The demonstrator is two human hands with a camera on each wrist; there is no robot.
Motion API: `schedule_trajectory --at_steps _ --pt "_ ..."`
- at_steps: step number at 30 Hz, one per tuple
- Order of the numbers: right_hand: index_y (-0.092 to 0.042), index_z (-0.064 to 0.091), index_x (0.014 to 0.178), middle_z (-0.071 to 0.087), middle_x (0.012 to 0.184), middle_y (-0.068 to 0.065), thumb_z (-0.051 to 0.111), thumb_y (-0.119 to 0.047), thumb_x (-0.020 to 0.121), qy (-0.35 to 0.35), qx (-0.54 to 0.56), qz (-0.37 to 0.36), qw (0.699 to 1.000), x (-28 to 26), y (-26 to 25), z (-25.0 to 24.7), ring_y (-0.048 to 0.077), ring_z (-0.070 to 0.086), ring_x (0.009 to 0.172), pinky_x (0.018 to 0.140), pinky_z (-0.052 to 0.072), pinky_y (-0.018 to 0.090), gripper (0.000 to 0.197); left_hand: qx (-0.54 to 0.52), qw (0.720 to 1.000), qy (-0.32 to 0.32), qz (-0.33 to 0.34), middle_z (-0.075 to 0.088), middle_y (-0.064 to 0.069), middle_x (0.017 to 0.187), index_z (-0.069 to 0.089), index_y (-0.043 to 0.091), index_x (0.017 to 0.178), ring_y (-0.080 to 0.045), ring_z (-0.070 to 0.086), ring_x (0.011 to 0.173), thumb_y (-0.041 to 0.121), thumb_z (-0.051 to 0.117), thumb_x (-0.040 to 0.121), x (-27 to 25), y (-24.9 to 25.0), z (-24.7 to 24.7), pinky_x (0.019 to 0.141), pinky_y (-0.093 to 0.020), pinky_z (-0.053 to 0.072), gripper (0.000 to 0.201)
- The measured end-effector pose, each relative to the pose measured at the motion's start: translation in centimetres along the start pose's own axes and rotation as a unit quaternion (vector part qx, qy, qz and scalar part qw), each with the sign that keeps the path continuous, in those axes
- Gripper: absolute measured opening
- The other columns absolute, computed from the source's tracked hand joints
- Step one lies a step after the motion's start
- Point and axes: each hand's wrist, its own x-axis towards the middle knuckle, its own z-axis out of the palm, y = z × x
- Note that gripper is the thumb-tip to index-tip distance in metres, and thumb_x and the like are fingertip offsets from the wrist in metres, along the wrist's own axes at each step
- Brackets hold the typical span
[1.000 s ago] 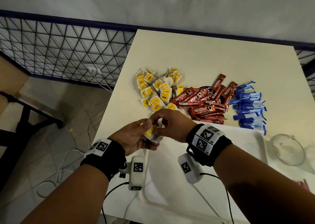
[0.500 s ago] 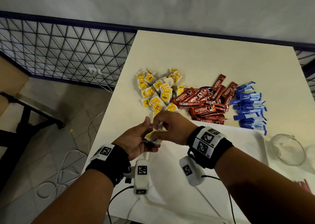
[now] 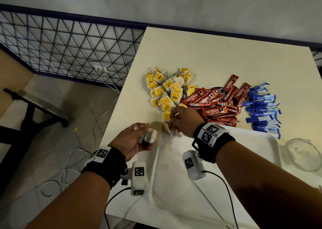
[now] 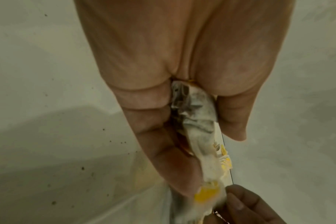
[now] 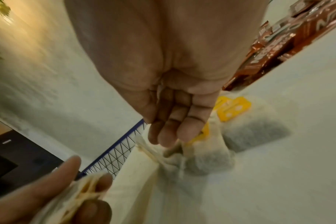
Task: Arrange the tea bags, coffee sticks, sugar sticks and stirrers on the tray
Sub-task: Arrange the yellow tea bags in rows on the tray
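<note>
Left hand (image 3: 132,138) clasps a bunch of white paper tea bags (image 3: 149,135) above the white plastic tray's (image 3: 244,141) left rim. Right hand (image 3: 184,120) pinches one yellow-tagged tea bag (image 5: 205,157) beside the loose pile (image 3: 167,89).

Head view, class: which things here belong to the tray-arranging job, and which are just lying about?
Belong to the job:
tray
tea bags
coffee sticks
sugar sticks
tea bags held in the left hand
right hand, reaching at the pile

Just lying about:
glass bowl
cables on the floor
wire fence
</note>
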Motion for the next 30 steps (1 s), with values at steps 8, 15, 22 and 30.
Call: schedule_trajectory --at_steps 8,15,22,30 --pt "-0.023 0.062 0.089 0.063 0.087 0.0 0.056 -0.014 0.081 0.066 -0.132 -0.024 0.989 -0.1 0.1 0.7 0.019 0.058 0.079 0.061 0.04 0.023 0.013 0.001 1.0 -0.006 -0.006 0.063 -0.014 0.084 0.053 0.01 0.094 -0.031 0.062 0.071 0.02 0.056 0.093 0.1 -0.1 -1.0 0.05 -0.033 0.055 0.011" --pt "-0.024 0.061 0.094 0.057 0.097 -0.003 0.072 -0.045 0.066 -0.071 -0.29 -0.165 0.94 -2.2 0.4 1.6 0.022 0.058 0.09 0.075 0.051 0.034 0.037 -0.013 1.0 -0.004 0.004 0.062 -0.014 0.087 0.055 0.012 0.092 -0.031 0.061 0.07 0.024 0.061 0.084 0.1 0.0 -1.1 0.051 -0.033 0.056 0.016" --pt "-0.021 0.058 0.114 0.051 0.121 0.003 0.058 -0.054 0.082 -0.081 -0.418 -0.138 0.894 -2.6 1.1 4.3 0.029 0.056 0.107 0.083 0.051 0.04 0.046 -0.065 0.997 -0.017 0.042 0.061 -0.01 0.081 0.055 0.011 0.097 -0.025 0.062 0.052 0.019 0.05 0.093 -0.2 0.8 -0.8 0.047 -0.031 0.054 0.01" --pt "-0.016 0.067 0.093 0.061 0.1 0.004 0.048 -0.032 0.088 0.007 -0.33 -0.178 0.927 -3.2 0.5 3.9 0.028 0.06 0.09 0.07 0.05 0.033 0.025 -0.084 0.994 -0.023 0.062 0.064 -0.009 0.071 0.056 0.01 0.096 -0.024 0.061 0.052 0.03 0.06 0.077 -0.5 1.0 -1.1 0.048 -0.031 0.054 0.027"
